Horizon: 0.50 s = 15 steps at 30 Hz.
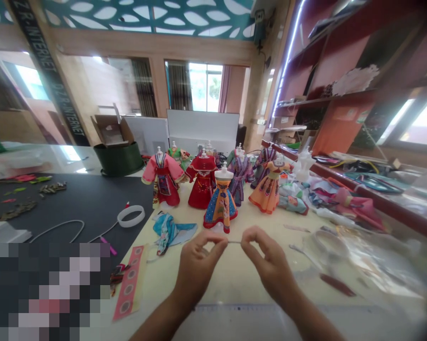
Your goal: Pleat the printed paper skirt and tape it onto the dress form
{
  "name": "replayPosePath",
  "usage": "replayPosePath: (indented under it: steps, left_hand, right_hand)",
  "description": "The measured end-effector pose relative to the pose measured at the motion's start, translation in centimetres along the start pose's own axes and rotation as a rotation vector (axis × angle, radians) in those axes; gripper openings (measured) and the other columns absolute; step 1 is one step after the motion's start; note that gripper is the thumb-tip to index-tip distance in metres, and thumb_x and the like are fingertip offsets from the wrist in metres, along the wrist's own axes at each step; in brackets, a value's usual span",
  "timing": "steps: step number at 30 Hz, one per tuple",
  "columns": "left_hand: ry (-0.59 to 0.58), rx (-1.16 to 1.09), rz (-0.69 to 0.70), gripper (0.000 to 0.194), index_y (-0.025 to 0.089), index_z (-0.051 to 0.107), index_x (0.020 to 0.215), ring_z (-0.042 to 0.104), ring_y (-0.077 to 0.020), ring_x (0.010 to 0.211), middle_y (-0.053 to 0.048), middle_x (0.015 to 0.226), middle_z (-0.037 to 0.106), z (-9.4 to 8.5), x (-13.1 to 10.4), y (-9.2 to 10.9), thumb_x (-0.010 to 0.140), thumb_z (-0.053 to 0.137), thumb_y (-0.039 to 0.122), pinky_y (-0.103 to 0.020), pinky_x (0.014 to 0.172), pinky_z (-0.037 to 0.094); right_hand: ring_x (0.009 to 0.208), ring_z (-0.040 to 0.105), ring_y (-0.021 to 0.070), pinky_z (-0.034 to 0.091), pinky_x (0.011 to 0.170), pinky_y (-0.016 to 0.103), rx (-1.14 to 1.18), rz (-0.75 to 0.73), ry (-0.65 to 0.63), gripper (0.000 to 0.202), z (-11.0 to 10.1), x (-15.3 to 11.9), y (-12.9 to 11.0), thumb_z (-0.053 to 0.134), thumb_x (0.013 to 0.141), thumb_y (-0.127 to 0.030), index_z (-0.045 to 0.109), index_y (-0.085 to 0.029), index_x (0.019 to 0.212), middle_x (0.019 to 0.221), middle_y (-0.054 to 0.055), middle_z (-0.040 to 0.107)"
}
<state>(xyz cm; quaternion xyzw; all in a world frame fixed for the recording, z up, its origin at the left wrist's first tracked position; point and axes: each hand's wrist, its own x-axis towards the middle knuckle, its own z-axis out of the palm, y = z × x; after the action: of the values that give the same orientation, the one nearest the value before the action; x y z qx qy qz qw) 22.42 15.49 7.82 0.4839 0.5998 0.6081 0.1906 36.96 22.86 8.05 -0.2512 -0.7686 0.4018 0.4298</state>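
Observation:
A short, thin, greyish rod-like piece (234,242), perhaps a needle or wire, spans the gap between my two hands; its exact kind is too small to tell. My left hand (200,262) pinches one end between thumb and index finger. At the other end, my right hand (267,262) pinches it the same way. Just beyond my fingertips stands a miniature dress form in an orange and blue strapless dress (221,203). Behind it are a red dress (201,182), a pink and red robe (162,182), a purple robe (239,175) and an orange dress (268,187), all on small forms.
Left of my hands lie a blue cloth piece (168,232) and a pink patterned strip (131,284). A white tape ring (131,216) rests on the dark mat (103,199). To the right are clear plastic wrapping (373,255), a dark red-brown tool (337,284) and heaped fabric (351,203).

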Motion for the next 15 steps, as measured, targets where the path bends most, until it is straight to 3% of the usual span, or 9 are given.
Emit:
replayPosePath:
  steps: [4,7,11,15]
  left_hand:
    - [0.096,0.037,0.147,0.009,0.019,0.067,0.074,0.062,-0.0175,0.077,-0.002,0.077,0.069,-0.2,5.0,2.0,0.075,0.064,0.028,-0.029,0.076,0.048]
    - [0.155,0.03,0.276,0.009,0.018,0.067,0.074,0.062,-0.0176,0.08,-0.003,0.08,0.068,-0.3,8.8,3.0,0.075,0.063,0.026,-0.03,0.077,0.048]
    - [0.172,0.06,0.362,0.009,0.017,0.068,0.074,0.062,-0.0185,0.086,-0.005,0.085,0.069,-0.5,12.7,3.2,0.075,0.062,0.024,-0.031,0.083,0.046]
    - [0.134,0.058,0.36,0.01,0.016,0.068,0.074,0.063,-0.0188,0.087,-0.006,0.088,0.07,-0.4,15.0,2.4,0.075,0.061,0.023,-0.03,0.081,0.048]
  right_hand:
    - [0.081,0.053,0.0183,0.039,0.077,0.029,-0.075,-0.229,0.123,0.014,-0.1,5.3,-1.3,0.051,0.084,-0.02,0.051,-0.019,0.071,0.081,0.003,0.054]
    - [0.088,0.054,0.0196,0.04,0.08,0.031,-0.117,-0.321,0.206,0.011,-0.1,9.2,-1.6,0.053,0.081,-0.019,0.052,-0.019,0.07,0.088,0.005,0.055]
    - [0.093,0.055,0.02,0.04,0.086,0.033,-0.157,-0.32,0.227,0.011,0.0,13.1,-1.1,0.054,0.079,-0.017,0.052,-0.019,0.068,0.093,0.007,0.057]
    - [0.093,0.056,0.0217,0.04,0.085,0.035,-0.172,-0.285,0.218,0.011,0.2,15.2,-0.1,0.052,0.078,-0.015,0.052,-0.018,0.068,0.094,0.009,0.059]
